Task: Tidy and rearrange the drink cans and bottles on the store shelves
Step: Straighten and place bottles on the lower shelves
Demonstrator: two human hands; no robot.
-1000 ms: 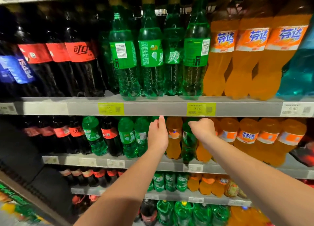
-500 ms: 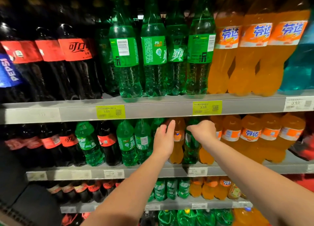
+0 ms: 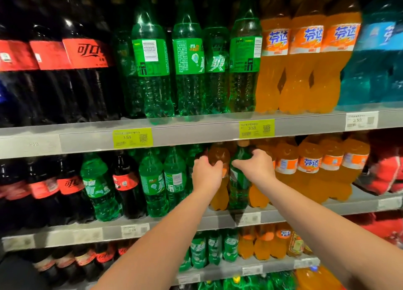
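Moved: left hand has gone from flat fingers to curling round the orange bottle; the view has drawn closer to the shelves.
Shelf: middle shelf carries both held bottles, where the green row meets the orange row.
Bottles: green bottle stands just right of the orange one, among orange neighbours.
Grips: left grip wraps the orange bottle's shoulder; right hand clasps the green bottle's shoulder.
Risk: swapping them in so tight a row could topple neighbours off the shelf lip, and the shelf above leaves little room to lift.
Writing: orange labels read 芬达; red label shows 可口; yellow price tags read 3.59.
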